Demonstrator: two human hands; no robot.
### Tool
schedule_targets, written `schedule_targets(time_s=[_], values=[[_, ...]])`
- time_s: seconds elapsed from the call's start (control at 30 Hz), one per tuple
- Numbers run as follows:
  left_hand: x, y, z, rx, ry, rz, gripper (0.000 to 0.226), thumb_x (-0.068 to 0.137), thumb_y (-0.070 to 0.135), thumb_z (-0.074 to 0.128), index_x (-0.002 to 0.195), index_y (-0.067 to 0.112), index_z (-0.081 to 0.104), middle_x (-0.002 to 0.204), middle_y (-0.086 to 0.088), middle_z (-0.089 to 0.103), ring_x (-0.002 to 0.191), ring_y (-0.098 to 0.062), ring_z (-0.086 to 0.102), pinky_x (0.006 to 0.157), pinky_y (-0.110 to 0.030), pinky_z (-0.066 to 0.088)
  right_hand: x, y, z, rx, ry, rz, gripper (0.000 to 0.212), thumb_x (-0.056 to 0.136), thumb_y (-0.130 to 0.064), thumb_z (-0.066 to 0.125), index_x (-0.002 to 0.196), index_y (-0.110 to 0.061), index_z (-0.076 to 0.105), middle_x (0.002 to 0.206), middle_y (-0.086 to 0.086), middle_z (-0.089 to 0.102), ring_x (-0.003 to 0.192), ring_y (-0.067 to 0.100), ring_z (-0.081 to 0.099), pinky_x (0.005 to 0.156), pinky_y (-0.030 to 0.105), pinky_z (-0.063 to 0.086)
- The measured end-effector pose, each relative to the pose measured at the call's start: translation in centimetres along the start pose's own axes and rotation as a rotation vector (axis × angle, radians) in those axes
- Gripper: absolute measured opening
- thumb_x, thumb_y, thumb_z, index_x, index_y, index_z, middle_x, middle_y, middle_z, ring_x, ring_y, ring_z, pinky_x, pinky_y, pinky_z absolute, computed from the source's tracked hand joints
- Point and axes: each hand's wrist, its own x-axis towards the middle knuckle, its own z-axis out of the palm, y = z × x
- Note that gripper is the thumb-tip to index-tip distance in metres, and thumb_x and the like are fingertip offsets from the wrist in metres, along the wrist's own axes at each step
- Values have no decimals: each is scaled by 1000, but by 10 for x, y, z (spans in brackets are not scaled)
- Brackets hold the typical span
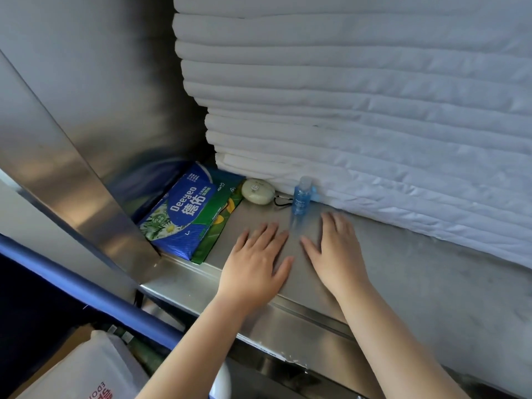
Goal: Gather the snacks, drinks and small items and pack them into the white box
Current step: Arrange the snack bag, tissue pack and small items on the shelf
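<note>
Nearest, well below and left of the blue bottle (300, 197), lies a white packet (86, 370) with red print. On the steel counter (403, 269) the left hand (254, 260) and right hand (335, 251) lie flat just before the bottle, each grip open and holding nothing. The bottle stands upright, holding blue liquid. Just left of it sits a closed oval case (257, 191); further left, a blue Deeyeo pack (178, 214) lies on a green pack (218, 223). Behind the bottle rises a stack of white quilted pads (345, 110).
</note>
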Motion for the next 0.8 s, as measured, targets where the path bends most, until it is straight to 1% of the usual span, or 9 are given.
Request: schedule_targets(time_s=[0.03, 0.1, 0.17, 0.23, 0.37, 0.5, 0.6, 0.7, 0.8], values=[[-1, -1, 2, 31, -24, 5, 60, 94, 57, 22, 147, 30, 26, 156, 5, 19, 144, -11, 11, 112, -28, -8, -10, 4, 1, -106, -59, -27, 69, 93, -51, 40, 147, -9, 25, 154, 9, 25, 142, 24, 17, 114, 30, 11], [1, -3, 4, 79, -67, 15, 63, 94, 59, 18, 150, 30, 15, 158, 6, 8, 145, -12, 1, 111, -33, -13, -22, 11, 2, -212, -172, -62, 71, 93, -57, 19, 151, -16, 10, 159, 4, 5, 146, 18, 0, 116, 31, -1], [3, -3, 8, 102, -86, 14, 66, 92, 62, 15, 150, 31, 9, 158, 6, 3, 145, -13, -3, 111, -38, -15, -23, 13, 2, -235, -207, -65, 72, 91, -59, 9, 151, -19, 3, 159, 2, -4, 146, 17, -7, 116, 32, -6], [2, -3, 11, 105, -85, 8, 68, 91, 63, 14, 150, 31, 8, 158, 5, 3, 145, -14, -3, 112, -40, -14, -22, 13, 4, -244, -199, -67, 74, 89, -59, 4, 151, -19, 2, 159, 2, -5, 145, 16, -8, 115, 32, -7], [1, -3, 12, 101, -79, -6, 65, 92, 61, 19, 149, 31, 13, 158, 4, 10, 145, -15, 3, 114, -43, -5, -26, 13, 3, -256, -199, -63, 71, 91, -58, 9, 151, -20, 5, 159, 3, -2, 146, 17, -5, 115, 33, -5], [-7, 6, 8, 93, -47, -24, 59, 95, 54, 22, 148, 29, 20, 157, 3, 16, 145, -17, 8, 114, -44, -1, -47, 12, -5, -229, -177, -43, 64, 96, -54, 13, 151, -22, 6, 159, 3, 1, 146, 19, -4, 117, 35, -2], [-34, 19, 6, 119, 1, -13, 57, 96, 52, 17, 146, 29, 27, 156, 2, 22, 144, -20, 13, 114, -45, 4, -78, 13, -11, -210, -153, -23, 60, 98, -50, 12, 151, -23, 7, 159, 2, 3, 146, 18, -3, 116, 35, -2], [-69, 38, 3, 80, 8, -4, 61, 94, 57, 8, 147, 32, 25, 156, 3, 21, 145, -21, 10, 115, -46, 3, -120, 16, -20, -213, -135, -16, 59, 99, -48, 15, 151, -23, 3, 159, 3, 1, 146, 20, -3, 116, 34, -3], [-107, 61, 0, 7, -23, -16, 61, 93, 60, 16, 146, 33, 25, 157, 4, 16, 145, -19, 6, 115, -45, 9, -167, 22, -36, -222, -149, -32, 63, 99, -48, 26, 151, -23, 3, 159, 3, -2, 146, 21, -4, 116, 34, 0]])
